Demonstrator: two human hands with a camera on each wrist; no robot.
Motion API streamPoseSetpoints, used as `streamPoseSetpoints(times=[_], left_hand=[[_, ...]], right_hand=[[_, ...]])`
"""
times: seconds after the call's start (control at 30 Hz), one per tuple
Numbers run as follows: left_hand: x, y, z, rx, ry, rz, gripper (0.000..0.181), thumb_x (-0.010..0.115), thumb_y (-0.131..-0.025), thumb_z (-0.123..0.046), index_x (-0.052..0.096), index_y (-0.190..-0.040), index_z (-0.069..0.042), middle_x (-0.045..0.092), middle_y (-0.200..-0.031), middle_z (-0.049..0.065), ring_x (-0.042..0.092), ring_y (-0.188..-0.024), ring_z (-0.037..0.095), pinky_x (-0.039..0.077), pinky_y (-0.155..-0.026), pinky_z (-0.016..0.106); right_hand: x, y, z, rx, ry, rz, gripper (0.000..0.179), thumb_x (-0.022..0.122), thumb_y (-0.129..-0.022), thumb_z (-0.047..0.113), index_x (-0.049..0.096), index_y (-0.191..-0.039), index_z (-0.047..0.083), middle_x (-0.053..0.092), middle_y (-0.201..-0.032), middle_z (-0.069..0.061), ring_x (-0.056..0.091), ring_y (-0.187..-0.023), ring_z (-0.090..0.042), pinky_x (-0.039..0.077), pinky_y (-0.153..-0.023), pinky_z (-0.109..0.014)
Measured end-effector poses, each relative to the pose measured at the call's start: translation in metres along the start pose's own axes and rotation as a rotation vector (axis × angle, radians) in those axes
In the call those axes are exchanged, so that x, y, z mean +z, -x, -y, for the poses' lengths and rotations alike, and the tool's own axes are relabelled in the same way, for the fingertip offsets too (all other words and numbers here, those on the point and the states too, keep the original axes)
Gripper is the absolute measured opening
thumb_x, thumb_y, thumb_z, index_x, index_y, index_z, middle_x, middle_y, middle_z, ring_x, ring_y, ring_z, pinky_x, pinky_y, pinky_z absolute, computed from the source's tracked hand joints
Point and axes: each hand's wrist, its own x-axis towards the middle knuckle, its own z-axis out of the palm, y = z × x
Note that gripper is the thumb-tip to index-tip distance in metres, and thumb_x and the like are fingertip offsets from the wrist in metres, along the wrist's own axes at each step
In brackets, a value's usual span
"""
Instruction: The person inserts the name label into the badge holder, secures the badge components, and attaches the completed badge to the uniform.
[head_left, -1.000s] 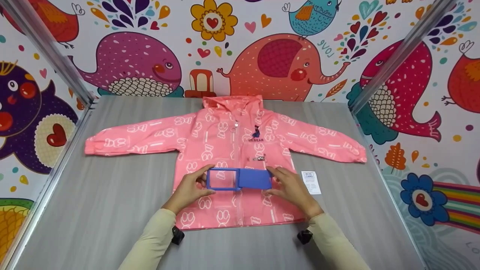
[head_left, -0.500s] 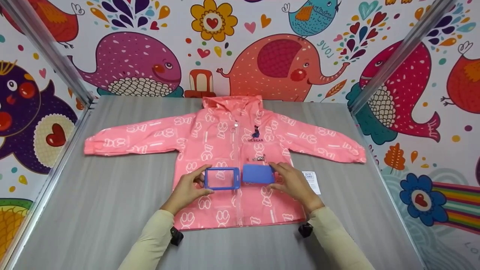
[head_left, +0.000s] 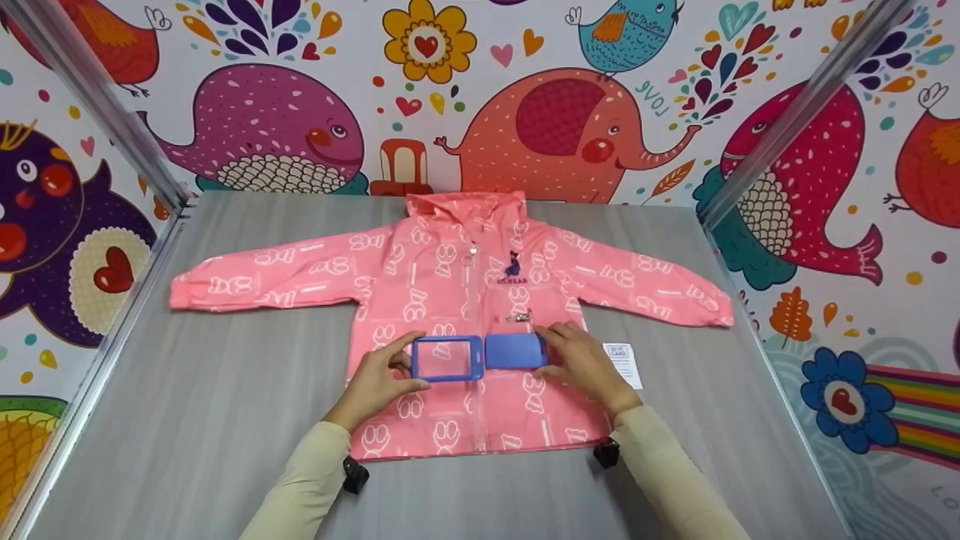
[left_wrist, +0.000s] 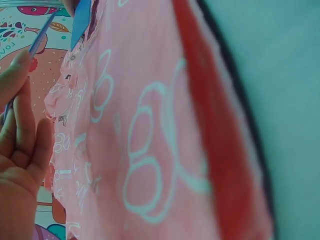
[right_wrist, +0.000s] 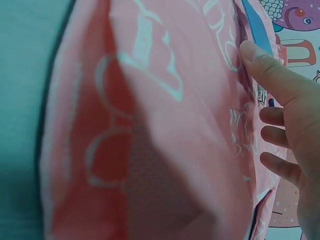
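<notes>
In the head view my left hand [head_left: 377, 386] pinches a blue see-through card holder frame [head_left: 477, 360] by its left end. My right hand [head_left: 589, 369] grips a flat blue card holder panel [head_left: 514, 351] by its right end. Frame and panel sit side by side above the pink jacket [head_left: 420, 300], a thin gap between them. The left wrist view has the frame [left_wrist: 42, 32] edge-on between thumb and fingers. In the right wrist view the panel [right_wrist: 257, 27] shows beyond the thumb; its held end is partly hidden.
A small white printed card [head_left: 622, 367] lies on the grey table [head_left: 225, 390] right of the jacket, close to my right hand. A metal clip [head_left: 517, 317] shows on the jacket's front. Patterned walls [head_left: 300, 45] with metal corner posts enclose the table.
One second ago the panel met the frame's right end. By half a second ago it had moved off right and slightly up; now it is lower and nearer the frame again.
</notes>
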Motion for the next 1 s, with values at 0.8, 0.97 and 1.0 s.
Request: streamPoseSetpoints(times=[0.8, 0.97, 1.0], left_hand=[[0.0076, 0.0003, 0.0031, 0.002, -0.018, 0.020, 0.083, 0.087, -0.072, -0.011, 0.050, -0.145, -0.017, 0.067, -0.074, -0.001, 0.058, -0.068, 0.008, 0.052, -0.069, 0.024], [0.0084, 0.0009, 0.0033, 0.009, -0.018, 0.033, 0.084, 0.086, -0.072, -0.010, 0.048, -0.146, -0.016, 0.069, -0.075, -0.001, 0.059, -0.069, 0.008, 0.053, -0.070, 0.023], [0.0084, 0.0009, 0.0033, 0.011, -0.013, 0.034, 0.084, 0.086, -0.072, -0.010, 0.048, -0.146, -0.016, 0.069, -0.075, -0.001, 0.059, -0.069, 0.008, 0.053, -0.070, 0.023]], right_hand=[[-0.0053, -0.0075, 0.0007, 0.009, 0.000, 0.066, 0.077, 0.085, -0.070, 0.042, 0.059, -0.135, 0.009, 0.063, -0.114, -0.005, 0.056, -0.099, -0.021, 0.053, -0.091, -0.041], [-0.0072, -0.0054, -0.0013, 0.017, -0.020, 0.063, 0.079, 0.086, -0.070, 0.041, 0.058, -0.136, 0.008, 0.063, -0.113, -0.006, 0.056, -0.098, -0.023, 0.052, -0.091, -0.042], [-0.0081, -0.0047, -0.0021, 0.019, -0.026, 0.056, 0.080, 0.086, -0.070, 0.042, 0.058, -0.137, 0.007, 0.063, -0.113, -0.007, 0.056, -0.098, -0.023, 0.051, -0.091, -0.042]])
